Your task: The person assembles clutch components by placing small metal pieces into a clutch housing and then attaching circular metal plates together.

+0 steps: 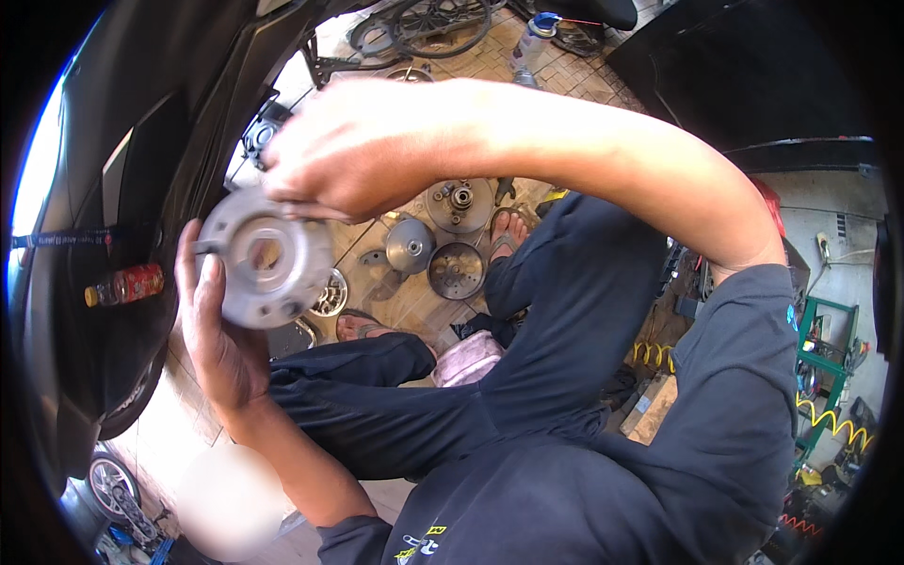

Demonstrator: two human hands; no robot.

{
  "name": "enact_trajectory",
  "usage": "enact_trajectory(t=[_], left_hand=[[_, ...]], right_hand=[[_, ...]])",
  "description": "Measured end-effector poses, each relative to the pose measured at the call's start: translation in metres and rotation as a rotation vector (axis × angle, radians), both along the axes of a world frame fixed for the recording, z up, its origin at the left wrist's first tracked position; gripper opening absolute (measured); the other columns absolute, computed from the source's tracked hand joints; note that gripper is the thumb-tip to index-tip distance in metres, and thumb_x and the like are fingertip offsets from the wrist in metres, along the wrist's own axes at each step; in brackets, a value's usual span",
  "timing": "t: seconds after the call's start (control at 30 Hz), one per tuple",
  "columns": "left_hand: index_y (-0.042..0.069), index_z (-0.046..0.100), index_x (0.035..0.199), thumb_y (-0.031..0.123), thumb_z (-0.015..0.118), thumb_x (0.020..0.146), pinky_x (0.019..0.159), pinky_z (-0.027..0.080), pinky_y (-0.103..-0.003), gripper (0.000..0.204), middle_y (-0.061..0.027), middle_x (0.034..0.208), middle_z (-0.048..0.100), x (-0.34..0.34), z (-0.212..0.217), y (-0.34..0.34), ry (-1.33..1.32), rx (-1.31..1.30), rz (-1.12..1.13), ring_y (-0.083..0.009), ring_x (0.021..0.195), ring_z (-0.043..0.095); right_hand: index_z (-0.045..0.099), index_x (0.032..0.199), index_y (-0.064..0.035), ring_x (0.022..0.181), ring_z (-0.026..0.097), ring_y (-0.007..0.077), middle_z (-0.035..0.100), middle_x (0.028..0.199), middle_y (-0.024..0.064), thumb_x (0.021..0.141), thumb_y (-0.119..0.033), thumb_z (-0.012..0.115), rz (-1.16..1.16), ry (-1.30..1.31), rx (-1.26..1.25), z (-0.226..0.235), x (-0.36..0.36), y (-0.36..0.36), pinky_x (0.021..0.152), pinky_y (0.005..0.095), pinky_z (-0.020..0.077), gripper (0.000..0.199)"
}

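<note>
My left hand (218, 325) grips a round grey metal plate (306, 268) by its left and lower edge, thumb on the face. The plate has a raised ring and a hole in its middle, with small notches around it, and is tilted toward me. Over its upper rim my right hand (353, 151) is closed and smeared by motion, its lower fingers against the plate. Whatever may be between those fingers is hidden. Below lie a dark metal bowl-shaped drum (457, 271), a silver domed part (410, 247) and a disc with a central hub (461, 200).
Black motorcycle bodywork (113, 141) fills the left side, with a red-labelled bottle (125, 284) on it. A spray can (534, 47) stands at the far side of the tiled floor. Near my feet sits a pinkish container (468, 360). A yellow coiled hose (833, 421) hangs by a green rack (829, 377) at right.
</note>
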State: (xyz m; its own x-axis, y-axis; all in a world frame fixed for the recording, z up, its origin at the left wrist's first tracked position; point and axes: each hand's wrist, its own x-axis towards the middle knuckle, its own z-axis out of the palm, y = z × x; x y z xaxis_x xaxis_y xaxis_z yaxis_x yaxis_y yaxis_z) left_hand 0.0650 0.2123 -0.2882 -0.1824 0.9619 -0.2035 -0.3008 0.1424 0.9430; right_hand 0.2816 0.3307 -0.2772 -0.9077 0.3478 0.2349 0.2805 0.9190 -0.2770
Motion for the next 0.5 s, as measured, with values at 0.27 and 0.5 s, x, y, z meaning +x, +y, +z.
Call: enact_trajectory(t=[0.27,0.5], left_hand=[[0.0,0.024,0.156,0.012,0.04,0.101,0.066,0.064,-0.046,0.058,-0.036,0.16,0.018,0.025,-0.007,-0.006,-0.629,0.093,-0.25,-0.0543,0.128,0.051],[0.004,0.022,0.158,0.028,0.065,0.09,0.111,0.038,-0.064,0.084,-0.032,0.165,0.002,0.018,-0.002,0.0,-0.839,0.168,-0.258,-0.0519,0.15,0.017]], right_hand=[[0.068,0.101,-0.002,0.078,0.068,0.0365,0.071,0.087,0.0162,0.095,-0.026,0.068,-0.377,0.455,-0.237,-0.012,0.091,-0.005,0.068,0.0403,0.0542,0.025],[0.052,0.137,0.0007,0.115,0.064,0.0444,0.063,0.123,0.0339,0.095,-0.019,0.049,-1.369,-0.218,-1.029,-0.297,0.209,-0.166,0.099,0.0517,0.0503,0.046]])
